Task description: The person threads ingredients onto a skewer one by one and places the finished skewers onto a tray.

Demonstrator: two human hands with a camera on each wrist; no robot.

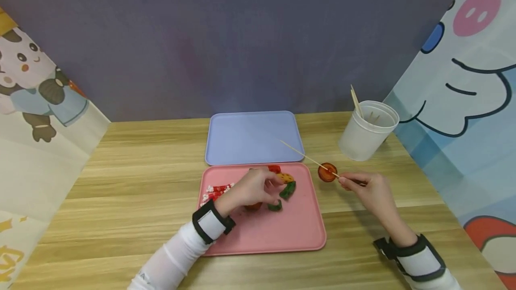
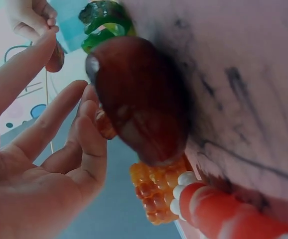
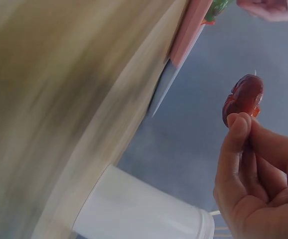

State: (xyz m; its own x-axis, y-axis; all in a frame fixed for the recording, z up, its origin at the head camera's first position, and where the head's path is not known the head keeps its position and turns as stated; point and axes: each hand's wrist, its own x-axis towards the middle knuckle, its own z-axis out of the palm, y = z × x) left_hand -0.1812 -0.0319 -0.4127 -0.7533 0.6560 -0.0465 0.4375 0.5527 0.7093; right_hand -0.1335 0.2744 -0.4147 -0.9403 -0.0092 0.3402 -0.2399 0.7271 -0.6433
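Note:
My right hand [image 1: 371, 189] pinches a thin wooden skewer [image 1: 300, 152] between thumb and fingertips. A round reddish-brown toy food slice [image 1: 327, 172] is threaded on it, close to the fingertips, and the skewer's long end points left. Over the pink tray [image 1: 282, 236] hovers my left hand [image 1: 258, 187], thumb and fingers apart with nothing between them. Around it lie green pieces [image 1: 288, 190], a yellow corn piece [image 1: 285, 177] and red-and-white pieces [image 1: 219, 188]. A dark red-brown piece [image 2: 139, 99] lies near the fingers in the left wrist view. The hand partly hides the food.
A blue tray [image 1: 254, 135] lies behind the pink one, against the dark back panel [image 1: 242, 44]. At the back right stands a white tub [image 1: 363, 140] with several wooden skewers [image 1: 355, 102] in it. Printed panels flank the wooden table [image 1: 133, 191].

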